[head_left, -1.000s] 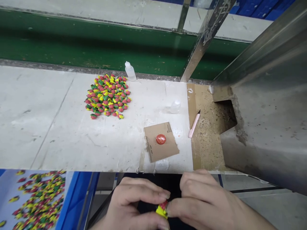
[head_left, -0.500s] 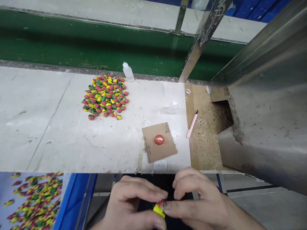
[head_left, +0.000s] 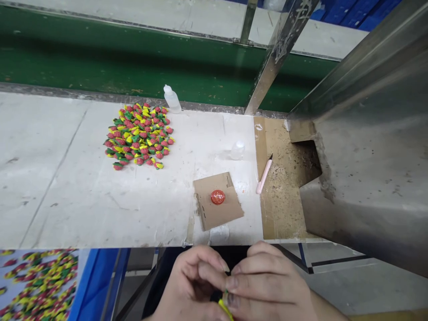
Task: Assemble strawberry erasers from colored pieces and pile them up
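Just below the table's front edge, my left hand (head_left: 189, 285) and my right hand (head_left: 270, 283) meet. Their fingertips pinch a small fruit-shaped piece (head_left: 225, 308) between them; only some yellow and a little green of it show, the rest being hidden by fingers. On the white table (head_left: 133, 218) lies a pile of similar red, yellow and green pieces (head_left: 138, 136). Nearest to the hands is a square of cardboard (head_left: 217, 218) bearing a round dish of glossy red stuff (head_left: 217, 196). Many more pieces (head_left: 43, 285) lie at lower left in a blue-rimmed tray (head_left: 95, 276).
A white squeeze bottle (head_left: 172, 100) stands at the table's back edge. A pink pen (head_left: 265, 176) rests across the edge of a brown cardboard sheet (head_left: 284, 205). Left of it is a small translucent object (head_left: 237, 150). A large metal housing (head_left: 368, 156) bounds the right side.
My hands have closed in on each other, and the right fingers now lie together over the piece. Its red part no longer shows. The view has shifted slightly, moving table items left.
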Demonstrator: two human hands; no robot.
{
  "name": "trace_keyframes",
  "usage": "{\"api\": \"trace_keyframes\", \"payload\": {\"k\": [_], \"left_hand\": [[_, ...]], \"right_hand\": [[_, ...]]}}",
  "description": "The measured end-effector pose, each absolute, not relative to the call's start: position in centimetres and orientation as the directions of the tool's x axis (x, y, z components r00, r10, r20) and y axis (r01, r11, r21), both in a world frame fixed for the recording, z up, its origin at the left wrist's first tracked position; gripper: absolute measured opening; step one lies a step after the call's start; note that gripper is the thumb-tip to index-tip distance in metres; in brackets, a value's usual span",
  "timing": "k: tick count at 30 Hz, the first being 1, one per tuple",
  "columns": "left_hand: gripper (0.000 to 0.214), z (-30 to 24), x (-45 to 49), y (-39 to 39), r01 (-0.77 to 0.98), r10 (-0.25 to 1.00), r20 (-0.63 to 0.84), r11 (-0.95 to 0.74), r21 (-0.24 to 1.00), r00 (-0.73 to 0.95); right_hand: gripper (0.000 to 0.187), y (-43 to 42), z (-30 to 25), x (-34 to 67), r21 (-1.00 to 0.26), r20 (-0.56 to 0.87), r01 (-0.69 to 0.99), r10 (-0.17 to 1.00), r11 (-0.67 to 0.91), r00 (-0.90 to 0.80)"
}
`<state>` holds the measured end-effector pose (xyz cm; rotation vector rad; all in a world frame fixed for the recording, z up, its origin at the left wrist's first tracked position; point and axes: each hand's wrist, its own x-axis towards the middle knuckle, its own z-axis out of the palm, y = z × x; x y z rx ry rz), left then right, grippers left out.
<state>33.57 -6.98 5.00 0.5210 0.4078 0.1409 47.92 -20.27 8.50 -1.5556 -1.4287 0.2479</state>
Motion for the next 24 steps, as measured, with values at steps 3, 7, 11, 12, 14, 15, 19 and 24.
{"api": "trace_keyframes", "payload": {"k": [3, 7, 11, 12, 14, 15, 19, 24], "left_hand": [[0.041, 6.0, 33.4, -6.6, 0.06, 0.205, -0.478, 0.874, 0.482, 0.854], [0.039, 6.3, 34.0, -5.8, 0.006, 0.276, -0.348, 0.776, 0.63, 0.896], [0.037, 6.0, 35.7, -4.3, -0.341, 0.423, 0.201, 0.288, 0.895, 0.884], [0.037, 6.0, 36.1, -4.0, -0.416, 0.412, 0.325, 0.153, 0.896, 0.851], [0.041, 5.8, 36.7, -3.6, -0.488, 0.374, 0.455, -0.008, 0.873, 0.808], [0.041, 5.8, 36.8, -3.5, -0.491, 0.361, 0.472, -0.044, 0.87, 0.804], [0.035, 5.4, 36.3, -3.5, -0.39, 0.336, 0.379, -0.036, 0.92, 0.862], [0.031, 4.3, 35.1, -3.8, -0.229, 0.271, 0.188, 0.128, 0.965, 0.944]], "right_hand": [[0.014, -19.9, 8.2, 48.4, -0.688, 0.482, 0.692, 0.851, 0.22, 0.208], [0.012, -19.1, 6.8, 48.2, -0.677, 0.576, 0.684, 0.774, 0.272, 0.263], [0.032, -18.9, 5.6, 47.3, -0.896, 0.429, 0.348, 0.738, 0.275, 0.522], [0.038, -18.9, 5.6, 47.3, -0.949, 0.314, 0.189, 0.764, 0.25, 0.564], [0.053, -18.9, 5.8, 47.4, -0.978, 0.084, -0.132, 0.891, 0.159, 0.447], [0.059, -18.9, 6.0, 47.5, -0.96, -0.002, -0.268, 0.951, 0.085, 0.308], [0.066, -18.9, 5.8, 48.2, -0.809, -0.123, -0.566, 0.987, -0.158, -0.1], [0.07, -19.4, 4.4, 47.7, -0.609, -0.311, -0.669, 0.905, -0.425, -0.291]]}}
